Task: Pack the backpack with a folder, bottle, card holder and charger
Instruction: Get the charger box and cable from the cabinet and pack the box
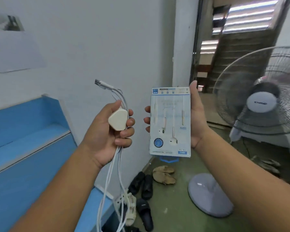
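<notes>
Your left hand [110, 131] is clenched around the white charger [117, 120], plug head in the palm. Its cable [110, 178] is bunched through the fist: the connector end sticks up above the thumb, and long loops hang down past the wrist toward the floor. Your right hand [195, 118] grasps a flat earphone box [170, 122] by its edges, thumb along the right side and fingertips on the left, held upright facing you. Whether this box serves as the card holder cannot be told.

Step in hand: items are gathered but not yet packed. The backpack, folder and bottle are not in view, so the next move likely calls for turning toward the bag and freeing one hand to open it.

Room for moving: a blue bench [23, 131] runs along the wall at your left, its corner near the hanging cable. A standing fan [261, 101] is close on your right, its round base [209, 196] on the floor. Sandals [143, 186] lie scattered below the hands. The trailing loops could catch on any of these; gathering them first seems wise.
</notes>
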`<state>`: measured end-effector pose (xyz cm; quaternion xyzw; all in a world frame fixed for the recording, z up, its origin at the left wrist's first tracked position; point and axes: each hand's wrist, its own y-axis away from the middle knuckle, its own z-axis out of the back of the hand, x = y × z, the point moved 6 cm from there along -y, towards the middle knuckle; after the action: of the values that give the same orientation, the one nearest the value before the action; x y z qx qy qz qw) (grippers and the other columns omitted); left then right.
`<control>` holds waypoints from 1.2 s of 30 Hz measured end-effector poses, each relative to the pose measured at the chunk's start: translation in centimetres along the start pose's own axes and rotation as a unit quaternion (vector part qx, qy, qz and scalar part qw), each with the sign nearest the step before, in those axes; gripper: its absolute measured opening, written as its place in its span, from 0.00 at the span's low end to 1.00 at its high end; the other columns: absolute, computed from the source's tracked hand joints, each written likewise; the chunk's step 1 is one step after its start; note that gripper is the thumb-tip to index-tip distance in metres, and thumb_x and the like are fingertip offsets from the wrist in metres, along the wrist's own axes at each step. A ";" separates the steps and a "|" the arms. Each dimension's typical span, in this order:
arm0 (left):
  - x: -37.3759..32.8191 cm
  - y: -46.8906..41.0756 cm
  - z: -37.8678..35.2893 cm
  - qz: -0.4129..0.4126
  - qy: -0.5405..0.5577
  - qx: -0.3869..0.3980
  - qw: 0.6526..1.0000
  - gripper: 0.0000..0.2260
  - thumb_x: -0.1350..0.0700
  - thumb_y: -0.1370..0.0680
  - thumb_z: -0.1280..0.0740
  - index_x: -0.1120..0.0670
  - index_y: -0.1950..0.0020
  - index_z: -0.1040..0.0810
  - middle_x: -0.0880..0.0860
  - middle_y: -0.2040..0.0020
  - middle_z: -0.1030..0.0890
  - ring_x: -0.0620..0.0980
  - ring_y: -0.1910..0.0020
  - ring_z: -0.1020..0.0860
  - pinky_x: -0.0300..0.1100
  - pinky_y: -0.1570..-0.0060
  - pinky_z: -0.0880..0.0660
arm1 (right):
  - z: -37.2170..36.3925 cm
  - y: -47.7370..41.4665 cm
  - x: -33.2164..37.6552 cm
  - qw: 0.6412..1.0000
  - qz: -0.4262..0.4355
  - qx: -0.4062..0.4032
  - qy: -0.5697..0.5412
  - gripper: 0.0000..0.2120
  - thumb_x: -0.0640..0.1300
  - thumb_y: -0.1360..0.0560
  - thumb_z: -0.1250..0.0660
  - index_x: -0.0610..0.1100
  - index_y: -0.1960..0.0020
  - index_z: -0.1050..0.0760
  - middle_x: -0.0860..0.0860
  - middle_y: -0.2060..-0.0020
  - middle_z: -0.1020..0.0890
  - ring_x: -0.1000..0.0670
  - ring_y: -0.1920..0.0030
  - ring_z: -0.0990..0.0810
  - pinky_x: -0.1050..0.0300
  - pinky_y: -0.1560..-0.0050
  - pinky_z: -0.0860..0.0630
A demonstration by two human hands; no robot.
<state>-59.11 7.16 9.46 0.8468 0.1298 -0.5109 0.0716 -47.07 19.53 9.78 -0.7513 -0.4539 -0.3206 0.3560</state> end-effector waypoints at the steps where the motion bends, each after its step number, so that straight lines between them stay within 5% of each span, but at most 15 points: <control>1: 1.1 -1.0 -1.9 0.010 -0.002 0.018 1.000 0.15 0.44 0.27 0.32 0.55 0.54 0.24 0.51 0.65 0.29 0.45 0.74 0.36 0.33 0.82 0.40 | 1.3 1.7 1.4 1.000 0.013 -0.013 0.007 0.48 0.80 0.32 0.48 0.43 0.34 0.21 0.38 0.42 0.18 0.36 0.46 0.17 0.38 0.41 0.23; 11: 11.7 -9.1 -20.1 0.152 -0.007 0.235 0.960 0.14 0.44 0.26 0.33 0.56 0.56 0.21 0.52 0.66 0.29 0.45 0.75 0.35 0.32 0.82 0.39 | 11.4 18.3 11.5 0.973 0.145 -0.176 0.046 0.49 0.79 0.30 0.49 0.41 0.29 0.27 0.35 0.40 0.21 0.35 0.44 0.19 0.38 0.38 0.25; 17: 18.4 -10.4 -30.4 0.256 -0.004 0.407 0.877 0.15 0.43 0.26 0.33 0.55 0.54 0.22 0.51 0.65 0.29 0.45 0.74 0.36 0.32 0.83 0.39 | 12.3 29.7 14.4 0.928 0.225 -0.289 0.065 0.48 0.79 0.31 0.43 0.41 0.31 0.24 0.37 0.41 0.19 0.35 0.44 0.19 0.38 0.37 0.28; 30: 28.3 6.1 -45.3 0.414 -0.033 0.676 0.609 0.14 0.44 0.23 0.33 0.55 0.54 0.22 0.51 0.65 0.27 0.45 0.74 0.33 0.34 0.82 0.36 | -3.1 52.1 8.5 0.661 0.409 -0.614 0.138 0.47 0.79 0.34 0.44 0.43 0.35 0.19 0.38 0.40 0.18 0.37 0.45 0.17 0.38 0.43 0.22; 36: 30.7 16.6 -47.7 0.447 -0.043 0.721 0.528 0.15 0.44 0.25 0.32 0.56 0.55 0.22 0.52 0.65 0.28 0.45 0.74 0.34 0.34 0.82 0.37 | -11.2 58.2 3.7 0.579 0.446 -0.670 0.130 0.53 0.80 0.34 0.44 0.38 0.28 0.27 0.37 0.41 0.19 0.36 0.46 0.18 0.37 0.40 0.25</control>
<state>-0.20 7.88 4.46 0.5348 -0.6814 -0.3676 -0.3387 5.58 -7.52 4.63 -0.8348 0.3330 -0.4281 -0.0949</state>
